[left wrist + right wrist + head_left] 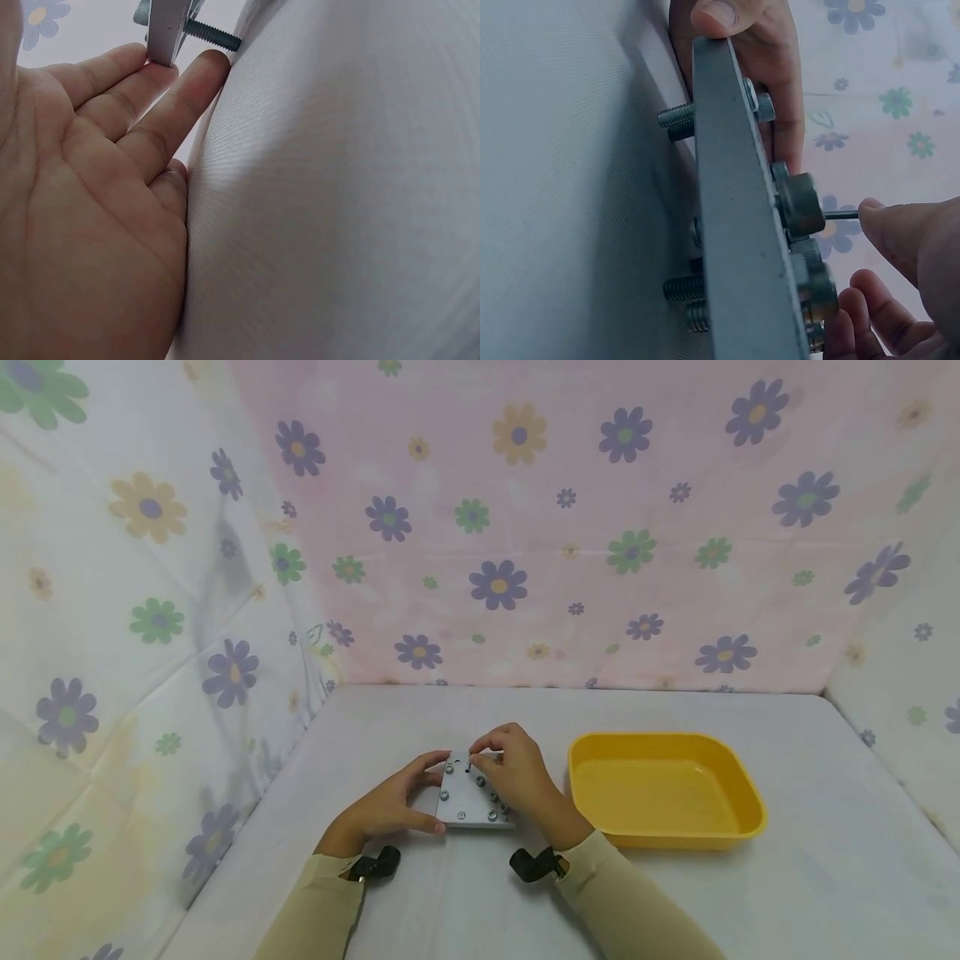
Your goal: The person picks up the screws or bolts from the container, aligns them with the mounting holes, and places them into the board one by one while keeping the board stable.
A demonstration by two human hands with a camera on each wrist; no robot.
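A grey metal plate (465,795) with several socket-head bolts along its edges is over the white table, its top face up. My left hand (386,808) grips it from the left, thumb at the near corner and fingers at the far side. My right hand (523,775) is over the plate's far part and pinches a thin metal rod (841,215). In the right wrist view, the rod's inner end is hidden behind a large bolt head (804,206). Threaded bolt ends (684,288) stick out of the plate's underside; another threaded end (214,35) shows beside the left fingertips.
A yellow plastic tray (675,842) stands on the white table (465,902) to the right of the hands. Flower-patterned cloth (555,527) hangs behind the table and at both sides. Each wrist carries a small black camera.
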